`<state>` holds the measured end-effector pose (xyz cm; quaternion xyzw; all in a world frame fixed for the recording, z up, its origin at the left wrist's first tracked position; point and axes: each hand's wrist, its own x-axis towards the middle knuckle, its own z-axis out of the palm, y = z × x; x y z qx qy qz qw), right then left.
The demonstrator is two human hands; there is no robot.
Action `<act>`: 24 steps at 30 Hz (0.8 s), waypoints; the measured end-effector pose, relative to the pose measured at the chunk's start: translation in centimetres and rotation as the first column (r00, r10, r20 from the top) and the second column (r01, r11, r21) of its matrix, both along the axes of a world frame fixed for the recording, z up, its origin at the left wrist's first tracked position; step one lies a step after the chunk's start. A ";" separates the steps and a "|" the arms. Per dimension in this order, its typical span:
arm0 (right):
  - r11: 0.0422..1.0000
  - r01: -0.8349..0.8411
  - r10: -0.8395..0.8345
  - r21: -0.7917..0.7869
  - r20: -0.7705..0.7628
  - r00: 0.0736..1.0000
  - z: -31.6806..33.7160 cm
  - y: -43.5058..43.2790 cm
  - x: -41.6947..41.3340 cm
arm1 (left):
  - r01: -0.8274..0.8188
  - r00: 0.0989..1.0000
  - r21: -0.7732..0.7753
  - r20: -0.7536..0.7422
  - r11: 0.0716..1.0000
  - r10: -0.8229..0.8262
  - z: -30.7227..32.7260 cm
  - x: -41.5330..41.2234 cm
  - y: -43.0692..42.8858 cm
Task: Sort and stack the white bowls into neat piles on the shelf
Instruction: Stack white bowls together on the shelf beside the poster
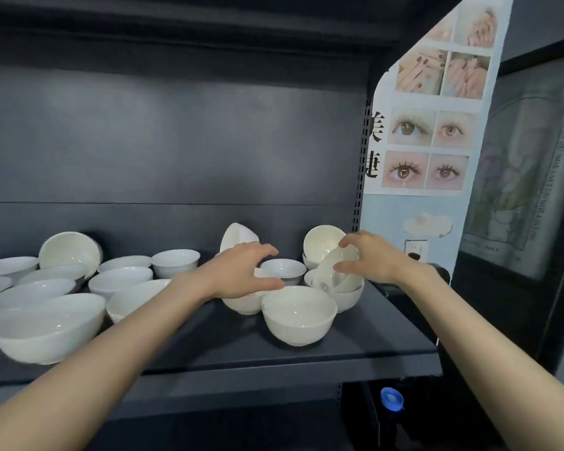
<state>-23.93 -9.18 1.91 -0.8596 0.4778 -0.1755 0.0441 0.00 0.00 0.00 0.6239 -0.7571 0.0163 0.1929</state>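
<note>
Dark shelf (355, 346) strewn with white bowls (298, 315), left hand (241, 271) spread, right hand (370, 260) pinching tilted bowl (334, 266), poster (430, 125) beside.

1. Dim scene; soft light from above and in front brightens the back panel (176, 131) in a pale patch.
2. White bowls (298, 315) show mild sheen, no harsh glare.
3. Soft shadows under bowls on the shelf (355, 340).
4. Wide-angle bending at frame edges; overall slightly soft, the poster (430, 125) blurry.
</note>
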 end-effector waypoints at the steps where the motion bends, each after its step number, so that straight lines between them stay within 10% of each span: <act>1: 1.000 0.003 -0.003 0.004 0.014 1.000 -0.1 -0.4 -0.1 | 0.004 1.000 0.016 -0.016 1.000 -0.004 -0.3 -0.3 -0.5; 24: 0.948 -0.261 0.232 0.185 0.164 0.959 -2.1 -9.3 -3.9 | -0.193 0.956 0.182 -0.188 0.964 0.227 -4.1 -6.8 -7.3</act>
